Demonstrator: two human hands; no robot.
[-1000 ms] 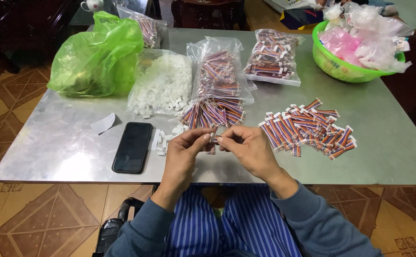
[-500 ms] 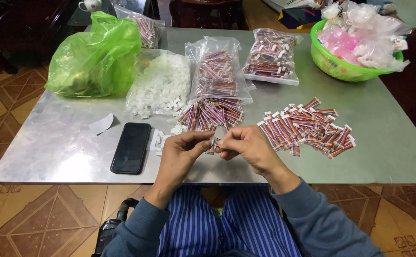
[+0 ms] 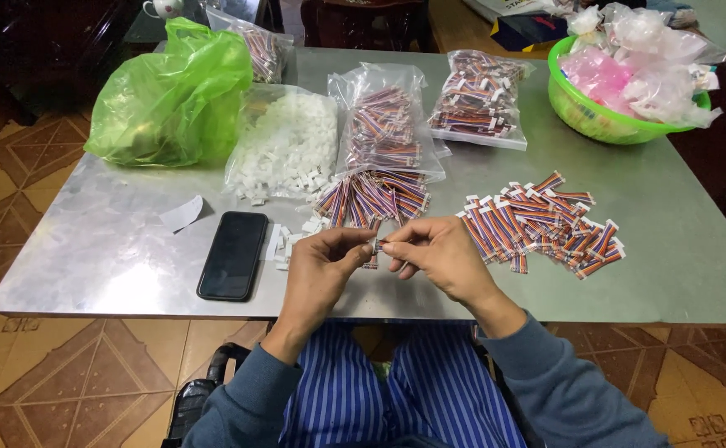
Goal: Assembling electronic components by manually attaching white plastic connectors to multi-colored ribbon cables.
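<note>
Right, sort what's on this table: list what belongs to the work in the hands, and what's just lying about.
In use:
left hand and right hand, pinching one small wire piece
loose striped wire pile
finished pile
white connectors
bagged wires

Lying about:
black phone
paper scrap
green bag
green basket

grey table [image 3: 678, 249], perhaps tiled floor [image 3: 64, 382]

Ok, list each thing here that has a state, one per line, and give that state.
Left hand: pinching a small piece at its fingertips.
Right hand: pinching the same piece.
Phone: flat, screen dark.
Green bag: bunched shut.
Bag of white connectors: open, spilling some.
Green basket: heaped with bags.
</note>
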